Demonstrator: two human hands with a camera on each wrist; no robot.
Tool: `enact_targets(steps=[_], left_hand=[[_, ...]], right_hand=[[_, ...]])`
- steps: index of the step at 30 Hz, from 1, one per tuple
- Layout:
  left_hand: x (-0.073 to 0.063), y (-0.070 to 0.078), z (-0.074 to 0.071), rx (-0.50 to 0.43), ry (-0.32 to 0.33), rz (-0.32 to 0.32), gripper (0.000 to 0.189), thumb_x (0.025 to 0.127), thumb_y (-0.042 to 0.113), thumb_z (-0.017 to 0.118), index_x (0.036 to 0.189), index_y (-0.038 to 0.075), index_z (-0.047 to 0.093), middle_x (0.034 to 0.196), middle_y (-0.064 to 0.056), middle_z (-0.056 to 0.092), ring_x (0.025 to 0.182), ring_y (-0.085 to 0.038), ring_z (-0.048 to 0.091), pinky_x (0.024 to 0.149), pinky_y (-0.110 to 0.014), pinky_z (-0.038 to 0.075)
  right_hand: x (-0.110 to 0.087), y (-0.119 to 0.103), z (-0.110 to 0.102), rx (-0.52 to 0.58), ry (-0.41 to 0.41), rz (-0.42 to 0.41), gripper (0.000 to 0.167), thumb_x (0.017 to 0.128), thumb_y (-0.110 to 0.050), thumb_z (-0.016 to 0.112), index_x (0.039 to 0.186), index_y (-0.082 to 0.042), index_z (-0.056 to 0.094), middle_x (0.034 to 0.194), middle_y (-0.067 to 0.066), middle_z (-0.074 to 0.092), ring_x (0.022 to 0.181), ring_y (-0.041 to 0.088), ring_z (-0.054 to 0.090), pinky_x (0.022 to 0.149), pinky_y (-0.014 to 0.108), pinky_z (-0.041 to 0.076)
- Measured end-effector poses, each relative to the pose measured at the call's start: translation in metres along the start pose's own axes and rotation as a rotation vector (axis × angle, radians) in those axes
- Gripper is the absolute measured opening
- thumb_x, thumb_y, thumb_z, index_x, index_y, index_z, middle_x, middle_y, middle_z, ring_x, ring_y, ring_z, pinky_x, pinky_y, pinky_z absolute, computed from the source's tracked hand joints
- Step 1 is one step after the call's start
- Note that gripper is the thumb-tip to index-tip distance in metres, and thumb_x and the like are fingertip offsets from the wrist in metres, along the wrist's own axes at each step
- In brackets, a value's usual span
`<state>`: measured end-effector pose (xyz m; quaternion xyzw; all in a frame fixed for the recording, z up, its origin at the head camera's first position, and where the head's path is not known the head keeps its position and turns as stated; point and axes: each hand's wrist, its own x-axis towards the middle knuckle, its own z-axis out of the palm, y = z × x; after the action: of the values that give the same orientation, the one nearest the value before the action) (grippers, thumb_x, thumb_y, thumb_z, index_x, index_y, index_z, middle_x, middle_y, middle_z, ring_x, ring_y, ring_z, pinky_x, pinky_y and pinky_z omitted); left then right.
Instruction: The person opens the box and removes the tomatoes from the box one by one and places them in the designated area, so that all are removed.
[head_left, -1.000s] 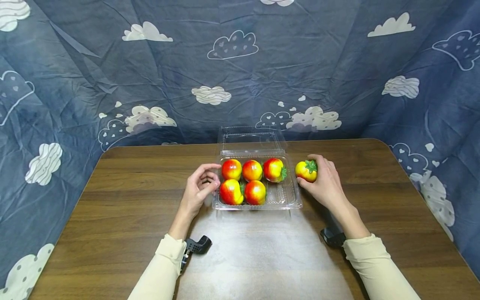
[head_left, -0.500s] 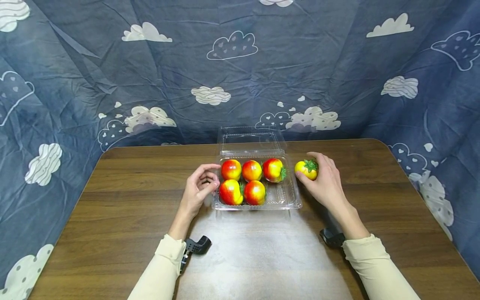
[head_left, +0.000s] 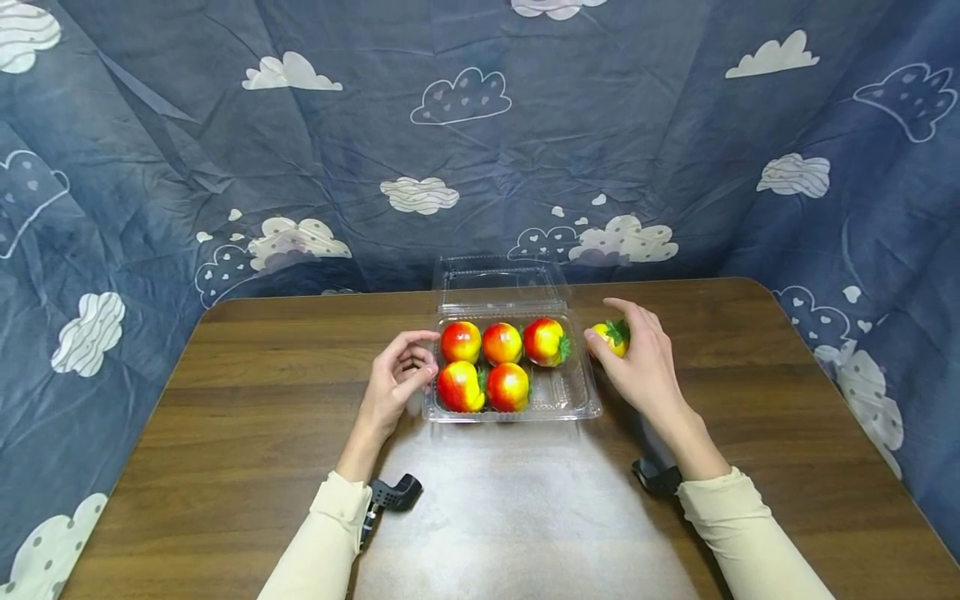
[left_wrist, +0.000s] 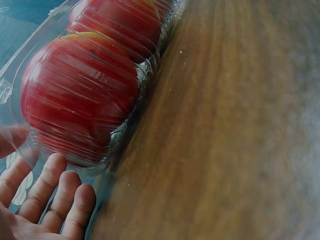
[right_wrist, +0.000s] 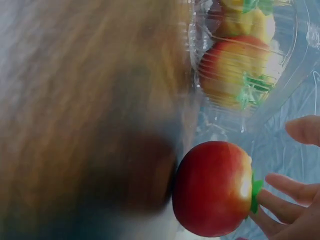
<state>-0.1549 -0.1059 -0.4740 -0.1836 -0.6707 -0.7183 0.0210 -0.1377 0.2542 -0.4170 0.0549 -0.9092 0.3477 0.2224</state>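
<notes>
A clear plastic clamshell box (head_left: 558,398) stands with its lid raised. Several shiny red-and-yellow toy fruits (head_left: 461,342) sit inside in two rows. My left hand (head_left: 397,371) is at the box's left side, fingers loosely bent, the tips by its rim. In the left wrist view these fingertips (left_wrist: 54,165) lie beside the plastic wall. One more toy fruit (right_wrist: 212,189), with a green leafy cap, rests on the table just right of the box. Around its cap my right hand (head_left: 643,362) spreads its fingers and thumb without gripping; part of the fruit is hidden behind the thumb.
The brown wooden table (head_left: 255,417) reaches back to a blue cloth (head_left: 480,150) printed with clouds. The raised lid (head_left: 501,283) leans at the table's far edge. In the box's front right corner the bare plastic floor shows.
My right hand's index finger and thumb have spread apart from their grip round the fruit, and the hand has shifted slightly left. The left hand has stayed at the box.
</notes>
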Motion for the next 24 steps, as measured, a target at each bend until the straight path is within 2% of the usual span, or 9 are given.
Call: enact_targets(steps=[10,17,24], left_hand=[[0.000,-0.002,0.001,-0.025,-0.001,0.015,0.041,0.092,-0.005,0.069,0.133,-0.003,0.063,0.092,-0.017,0.061,0.076,-0.015,0.061,0.059,-0.022,0.056],[0.000,-0.004,-0.001,-0.030,-0.006,0.024,0.041,0.092,-0.006,0.068,0.133,-0.006,0.062,0.092,-0.015,0.062,0.076,-0.015,0.061,0.059,-0.022,0.056],[0.001,-0.005,-0.001,-0.041,-0.007,0.017,0.041,0.092,-0.005,0.069,0.133,-0.004,0.062,0.093,-0.019,0.061,0.076,-0.015,0.061,0.059,-0.022,0.055]], right_hand=[[0.002,-0.009,0.004,0.018,-0.038,0.011,0.056,0.094,-0.024,0.077,0.143,-0.005,0.059,0.140,0.020,0.064,0.132,0.042,0.054,0.109,0.062,0.043],[0.007,-0.019,0.010,0.038,-0.051,-0.013,0.056,0.092,-0.021,0.078,0.144,-0.007,0.059,0.140,0.019,0.064,0.131,0.041,0.057,0.110,0.060,0.045],[0.011,-0.028,0.018,0.033,-0.108,-0.022,0.058,0.091,-0.018,0.078,0.144,-0.005,0.059,0.142,0.019,0.063,0.133,0.040,0.054,0.109,0.062,0.045]])
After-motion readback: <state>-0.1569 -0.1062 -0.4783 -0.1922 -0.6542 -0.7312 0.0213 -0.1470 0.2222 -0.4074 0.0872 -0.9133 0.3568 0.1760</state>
